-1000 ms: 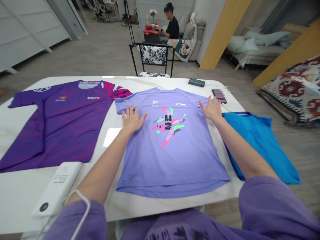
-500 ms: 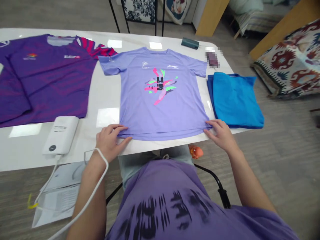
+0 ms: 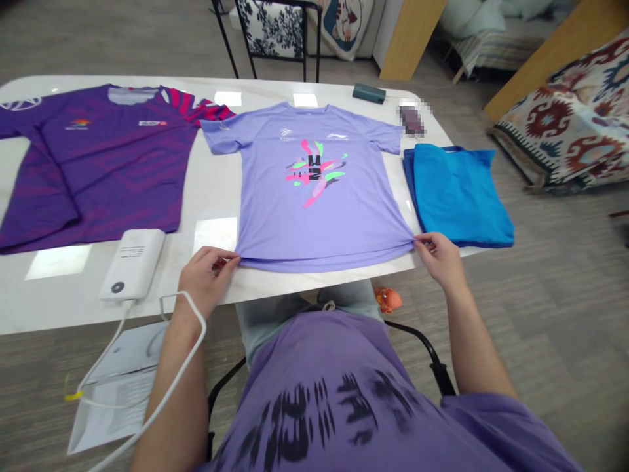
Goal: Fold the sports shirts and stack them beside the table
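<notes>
A lilac T-shirt (image 3: 314, 196) with a pink and green print lies flat, front up, in the middle of the white table (image 3: 211, 196). My left hand (image 3: 205, 278) pinches the shirt's bottom left hem corner. My right hand (image 3: 439, 259) pinches the bottom right hem corner, and the hem is pulled taut between them at the table's near edge. A white cable loops round my left wrist.
A dark purple jersey (image 3: 93, 164) lies spread at the left and a folded blue shirt (image 3: 457, 193) at the right. A white power bank (image 3: 132, 262) rests near the front edge. A phone (image 3: 411, 120) and a dark case (image 3: 369, 93) lie at the back. Papers (image 3: 118, 380) lie on the floor; a black chair (image 3: 280, 33) stands beyond the table.
My hands came down from the shirt's shoulders to its bottom hem, first resting flat there, and now each pinches a hem corner. The camera tilted downward.
</notes>
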`<state>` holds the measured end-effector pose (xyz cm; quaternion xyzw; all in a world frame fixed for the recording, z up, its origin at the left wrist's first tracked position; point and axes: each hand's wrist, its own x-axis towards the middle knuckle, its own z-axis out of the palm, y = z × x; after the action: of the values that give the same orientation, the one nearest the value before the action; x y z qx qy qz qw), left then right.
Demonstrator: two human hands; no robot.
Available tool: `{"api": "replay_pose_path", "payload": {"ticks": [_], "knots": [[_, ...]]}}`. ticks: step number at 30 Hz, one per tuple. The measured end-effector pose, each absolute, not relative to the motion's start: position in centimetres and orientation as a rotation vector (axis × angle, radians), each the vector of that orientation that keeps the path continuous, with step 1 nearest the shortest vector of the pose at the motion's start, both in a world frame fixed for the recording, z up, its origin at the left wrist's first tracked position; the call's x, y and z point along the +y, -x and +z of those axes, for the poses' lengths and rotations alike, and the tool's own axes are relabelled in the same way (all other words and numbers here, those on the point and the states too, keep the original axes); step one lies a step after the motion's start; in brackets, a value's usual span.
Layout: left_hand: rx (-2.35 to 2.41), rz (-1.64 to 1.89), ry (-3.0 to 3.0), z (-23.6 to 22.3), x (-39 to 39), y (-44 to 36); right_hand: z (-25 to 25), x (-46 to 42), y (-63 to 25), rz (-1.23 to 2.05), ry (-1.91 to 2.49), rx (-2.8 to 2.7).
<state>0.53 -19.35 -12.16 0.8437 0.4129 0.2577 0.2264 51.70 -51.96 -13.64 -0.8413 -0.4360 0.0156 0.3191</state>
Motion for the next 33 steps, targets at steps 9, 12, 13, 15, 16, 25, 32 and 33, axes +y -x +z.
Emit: {"api": "replay_pose_path", "payload": {"ticks": [9, 12, 13, 15, 16, 25, 32, 33], "knots": [[1.247, 0.765, -2.315, -12.1, -21.6, 1.6, -13.5, -54.3, -50.5, -0.023, 2.179, -1.227], [1.321, 0.698, -2.293, -12.8, -21.6, 2.1, -13.4, -52.2, -49.1, 0.104, 2.097, -1.334], [1.386, 0.692, -2.266, -12.8, -21.6, 1.9, -13.0, -51.0, -48.6, 0.141, 2.058, -1.387], [1.528, 0.659, -2.245, -12.6, -21.6, 1.1, -11.8, -47.7, -47.4, 0.186, 1.977, -1.499], [1.584, 0.627, -2.259, -12.3, -21.6, 0.6, -10.9, -45.6, -46.6, 0.194, 1.937, -1.553], [1.57, 0.473, -2.276, -10.5, -21.5, -2.1, -3.0, -13.0, -34.6, 0.381, 1.68, -2.047], [1.416, 0.583, -2.045, -11.6, -20.5, -2.5, -5.3, 14.0, -26.8, 0.324, 2.103, -1.893], [1.381, 0.602, -2.042, -11.8, -20.5, -2.6, -5.8, 16.2, -26.3, 0.301, 2.152, -1.854]]}}
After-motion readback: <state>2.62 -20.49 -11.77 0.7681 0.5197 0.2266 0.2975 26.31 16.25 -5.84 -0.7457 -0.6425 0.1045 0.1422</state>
